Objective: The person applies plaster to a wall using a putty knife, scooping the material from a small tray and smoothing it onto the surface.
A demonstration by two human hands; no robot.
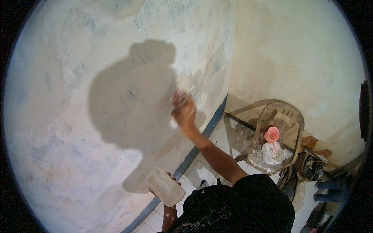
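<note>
My right hand [185, 115] is raised against the mottled white wall [58, 97], its fingers wrapped round a blurred reddish-handled scraping tool [179, 99]. Pale material shows around the tool on the wall, where my head and arm cast a large shadow. Lower down, close to the wall, my left hand [171, 176] grips a rectangular pale board [165, 186] smeared with putty-like material. Most of that hand is hidden beneath the board, with only fingertips showing at its edges.
A dirty plastic chair [297, 128] stands in the corner at right, carrying a pink dipper [273, 134] and a white plastic bag [272, 155]. A blue-grey baseboard [186, 161] runs along the wall above white floor tiles. Dark clutter [314, 167] and blue boot-like items [326, 196] lie further right.
</note>
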